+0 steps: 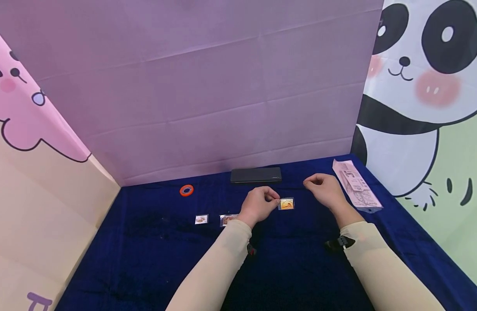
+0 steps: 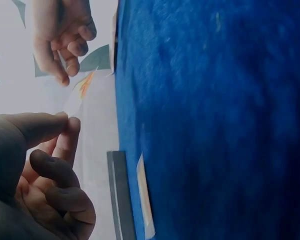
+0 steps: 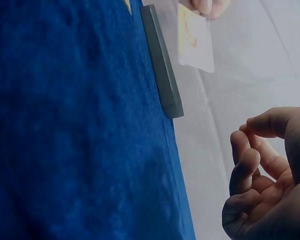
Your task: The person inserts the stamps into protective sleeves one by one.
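My left hand point(image 1: 259, 204) pinches a small yellow-orange picture card in a clear sleeve point(image 1: 287, 204) by its edge, between thumb and forefinger. In the right wrist view the sleeved card hangs above the cloth. To its right, apart from it, is my right hand point(image 1: 323, 188). That hand's fingers are loosely bent, with the thumb close to the forefinger and nothing visible between them. Two similar small cards lie on the cloth: a pale one point(image 1: 201, 219) and a reddish-brown one point(image 1: 225, 220), partly hidden by my left wrist.
A dark flat case point(image 1: 255, 175) lies at the back by the lilac curtain. An orange ring-shaped object point(image 1: 186, 190) is left of it. At the right edge is a pink printed packet point(image 1: 357, 185). Dark blue cloth point(image 1: 145, 255) covers the table; panels stand on the sides.
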Demonstrator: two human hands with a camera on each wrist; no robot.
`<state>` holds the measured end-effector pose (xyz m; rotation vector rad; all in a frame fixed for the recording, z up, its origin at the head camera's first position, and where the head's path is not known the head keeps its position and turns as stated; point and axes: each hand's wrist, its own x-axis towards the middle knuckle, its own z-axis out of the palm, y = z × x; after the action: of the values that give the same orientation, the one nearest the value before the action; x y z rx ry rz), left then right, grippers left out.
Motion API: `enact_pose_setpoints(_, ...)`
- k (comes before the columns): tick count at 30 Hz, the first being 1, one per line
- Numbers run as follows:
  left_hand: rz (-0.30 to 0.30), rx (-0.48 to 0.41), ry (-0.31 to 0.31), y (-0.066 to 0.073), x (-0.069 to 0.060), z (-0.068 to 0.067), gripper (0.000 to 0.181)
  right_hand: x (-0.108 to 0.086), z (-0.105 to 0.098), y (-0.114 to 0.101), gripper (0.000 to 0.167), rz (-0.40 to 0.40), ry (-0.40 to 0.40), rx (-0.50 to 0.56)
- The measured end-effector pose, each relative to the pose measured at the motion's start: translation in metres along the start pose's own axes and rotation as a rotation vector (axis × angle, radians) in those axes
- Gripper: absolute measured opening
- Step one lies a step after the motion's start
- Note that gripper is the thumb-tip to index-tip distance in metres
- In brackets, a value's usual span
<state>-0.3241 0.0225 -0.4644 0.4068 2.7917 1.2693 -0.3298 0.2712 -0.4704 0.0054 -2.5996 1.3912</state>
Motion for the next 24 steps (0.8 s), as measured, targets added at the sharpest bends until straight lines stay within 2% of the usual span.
enact_pose_setpoints(4,-0.026,0.051,-0.02,0.002,0.005,0.011,0.004,0.0,-0.001,0.004,0.028,-0.005,0.007,-0.018)
enact_pose_setpoints(11,-0.076,0.099,-0.034,0.006,0.007,0.02,0.009,0.001,0.001,0.008,0.027,-0.008,0.002,-0.018)
enact_pose_setpoints(19,-0.097,0.153,-0.03,0.006,0.01,0.022,0.013,0.003,0.004,0.009,0.029,0.013,-0.022,-0.023)
enact_pose_setpoints(24,-0.092,0.145,-0.031,0.002,0.01,0.017,0.012,0.002,0.003,0.008,0.028,0.015,-0.025,-0.024)
